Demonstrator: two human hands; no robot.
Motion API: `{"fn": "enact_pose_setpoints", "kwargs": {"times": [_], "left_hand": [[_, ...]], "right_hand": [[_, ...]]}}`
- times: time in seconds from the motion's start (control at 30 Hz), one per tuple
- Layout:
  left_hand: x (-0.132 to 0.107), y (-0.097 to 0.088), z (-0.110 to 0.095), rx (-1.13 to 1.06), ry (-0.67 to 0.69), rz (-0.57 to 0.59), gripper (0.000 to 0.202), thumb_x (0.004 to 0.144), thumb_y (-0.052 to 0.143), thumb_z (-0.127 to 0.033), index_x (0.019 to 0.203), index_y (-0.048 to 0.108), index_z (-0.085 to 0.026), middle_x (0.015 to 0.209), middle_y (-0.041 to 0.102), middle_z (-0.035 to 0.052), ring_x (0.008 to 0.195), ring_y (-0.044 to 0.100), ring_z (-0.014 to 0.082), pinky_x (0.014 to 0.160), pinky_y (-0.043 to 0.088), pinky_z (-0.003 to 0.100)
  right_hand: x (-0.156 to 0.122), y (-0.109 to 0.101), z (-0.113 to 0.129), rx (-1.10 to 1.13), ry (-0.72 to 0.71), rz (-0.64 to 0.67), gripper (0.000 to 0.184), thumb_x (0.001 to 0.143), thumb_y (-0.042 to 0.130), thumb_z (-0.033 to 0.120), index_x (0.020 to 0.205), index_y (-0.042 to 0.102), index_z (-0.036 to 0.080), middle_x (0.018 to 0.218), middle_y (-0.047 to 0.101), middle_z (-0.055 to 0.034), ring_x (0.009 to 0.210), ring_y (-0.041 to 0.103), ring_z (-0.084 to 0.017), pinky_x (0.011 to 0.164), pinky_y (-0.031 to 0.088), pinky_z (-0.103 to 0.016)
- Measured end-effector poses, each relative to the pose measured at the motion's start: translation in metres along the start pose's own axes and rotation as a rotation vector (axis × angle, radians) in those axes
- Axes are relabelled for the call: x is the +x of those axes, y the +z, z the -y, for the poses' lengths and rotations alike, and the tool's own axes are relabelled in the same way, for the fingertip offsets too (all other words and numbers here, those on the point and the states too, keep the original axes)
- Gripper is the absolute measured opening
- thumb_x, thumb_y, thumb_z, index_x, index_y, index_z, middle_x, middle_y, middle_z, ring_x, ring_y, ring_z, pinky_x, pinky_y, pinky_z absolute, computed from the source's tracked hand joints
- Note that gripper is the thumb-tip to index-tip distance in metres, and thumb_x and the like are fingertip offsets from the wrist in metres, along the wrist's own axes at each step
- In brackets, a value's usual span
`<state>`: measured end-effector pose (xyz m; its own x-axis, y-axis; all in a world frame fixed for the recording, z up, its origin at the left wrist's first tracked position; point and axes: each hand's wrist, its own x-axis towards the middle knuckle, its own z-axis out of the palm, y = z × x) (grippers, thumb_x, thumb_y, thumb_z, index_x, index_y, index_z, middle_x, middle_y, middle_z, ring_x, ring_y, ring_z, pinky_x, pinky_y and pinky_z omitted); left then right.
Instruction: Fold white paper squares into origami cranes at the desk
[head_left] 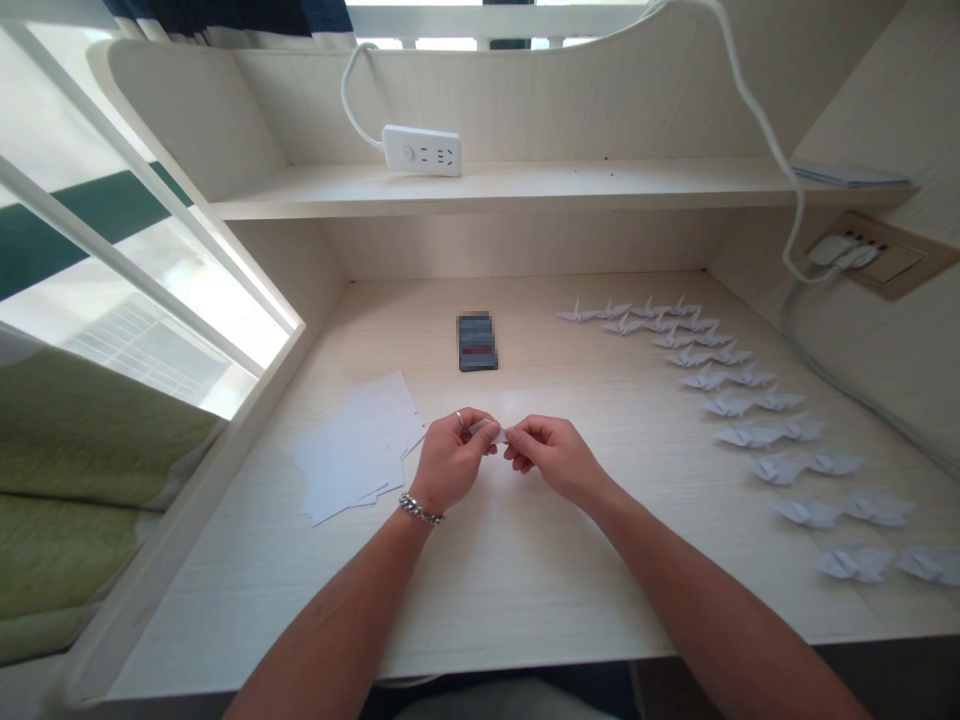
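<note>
Between my two hands, just above the desk, is a small piece of folded white paper (486,427). My left hand (454,455) wears a ring and a chain bracelet, and its thumb and fingers close on the paper's left part. My right hand (553,452) pinches the paper's right tip between thumb and forefinger. Fingers cover much of the folded paper, so its full shape is hidden. Left of my left hand lies a loose stack of white paper sheets (352,455). Rows of folded white paper cranes (731,403) stand along the desk's right side.
A phone (477,341) lies on the desk (525,590) beyond my hands. On the shelf (525,183) sits a white power strip (421,150). A white cable (757,110) hangs at right down to a wall socket (885,255). Green cloth (82,500) hangs at left.
</note>
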<state>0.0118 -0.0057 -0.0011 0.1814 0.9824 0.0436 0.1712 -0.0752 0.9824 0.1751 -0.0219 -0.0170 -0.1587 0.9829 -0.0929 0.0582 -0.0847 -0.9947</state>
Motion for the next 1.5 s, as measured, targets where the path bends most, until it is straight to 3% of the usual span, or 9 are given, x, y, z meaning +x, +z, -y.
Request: {"fn": "enact_pose_setpoints", "kwargs": {"times": [0.23, 0.43, 0.67, 0.83, 1.07, 1.4, 1.5], "left_hand": [[-0.001, 0.001, 0.002, 0.043, 0.014, 0.047, 0.022, 0.078, 0.063, -0.037, 0.075, 0.064, -0.015, 0.065, 0.065, 0.0025, 0.060, 0.062, 0.0138, 0.056, 0.048, 0.023], [0.000, -0.004, 0.006, 0.150, 0.020, 0.073, 0.023, 0.080, 0.062, -0.036, 0.073, 0.065, -0.015, 0.061, 0.064, 0.0021, 0.058, 0.059, 0.0132, 0.057, 0.046, 0.024], [0.004, -0.002, 0.004, -0.044, -0.053, 0.169, 0.037, 0.086, 0.053, -0.045, 0.073, 0.065, -0.013, 0.061, 0.064, 0.0044, 0.056, 0.059, 0.0131, 0.055, 0.047, 0.024], [0.003, -0.002, 0.007, 0.012, -0.035, 0.104, 0.027, 0.078, 0.064, -0.041, 0.078, 0.064, -0.014, 0.072, 0.066, 0.0038, 0.066, 0.064, 0.0151, 0.062, 0.052, 0.026], [0.001, 0.000, 0.010, 0.171, 0.044, 0.124, 0.021, 0.079, 0.061, -0.037, 0.076, 0.065, -0.016, 0.064, 0.065, 0.0025, 0.061, 0.062, 0.0153, 0.058, 0.049, 0.025], [0.008, -0.009, 0.007, -0.001, -0.025, -0.016, 0.021, 0.074, 0.066, -0.035, 0.071, 0.063, -0.014, 0.062, 0.062, 0.0007, 0.056, 0.059, 0.0126, 0.055, 0.048, 0.023], [0.011, -0.017, 0.005, -0.074, -0.028, -0.148, 0.024, 0.072, 0.069, -0.036, 0.073, 0.063, -0.013, 0.061, 0.062, -0.0001, 0.054, 0.058, 0.0112, 0.054, 0.047, 0.023]], "right_hand": [[-0.009, 0.004, 0.008, -0.259, -0.094, -0.081, 0.025, 0.084, 0.057, 0.036, 0.067, 0.062, 0.018, 0.064, 0.067, -0.0025, 0.055, 0.058, -0.012, 0.053, 0.043, -0.024], [-0.007, 0.003, 0.005, -0.210, -0.095, -0.019, 0.018, 0.082, 0.059, 0.032, 0.072, 0.062, 0.018, 0.065, 0.065, -0.0014, 0.058, 0.059, -0.013, 0.056, 0.045, -0.024], [-0.005, -0.003, 0.007, -0.225, -0.082, -0.031, 0.015, 0.080, 0.060, 0.031, 0.072, 0.062, 0.018, 0.063, 0.064, -0.0011, 0.056, 0.058, -0.013, 0.054, 0.045, -0.025], [-0.005, -0.005, 0.007, -0.252, -0.104, -0.065, 0.015, 0.080, 0.058, 0.030, 0.072, 0.062, 0.019, 0.065, 0.064, -0.0012, 0.059, 0.058, -0.014, 0.057, 0.045, -0.025], [-0.003, -0.001, 0.008, -0.342, -0.136, -0.060, 0.014, 0.078, 0.054, 0.026, 0.069, 0.061, 0.019, 0.065, 0.062, 0.0011, 0.060, 0.053, -0.012, 0.056, 0.040, -0.023], [-0.003, -0.009, 0.006, -0.255, -0.075, -0.034, 0.009, 0.070, 0.054, 0.019, 0.063, 0.059, 0.018, 0.057, 0.059, 0.0023, 0.054, 0.052, -0.012, 0.052, 0.039, -0.024], [0.000, -0.013, 0.004, -0.185, -0.060, -0.041, 0.006, 0.069, 0.056, 0.018, 0.066, 0.061, 0.018, 0.057, 0.060, 0.0015, 0.053, 0.053, -0.012, 0.053, 0.041, -0.024]]}}
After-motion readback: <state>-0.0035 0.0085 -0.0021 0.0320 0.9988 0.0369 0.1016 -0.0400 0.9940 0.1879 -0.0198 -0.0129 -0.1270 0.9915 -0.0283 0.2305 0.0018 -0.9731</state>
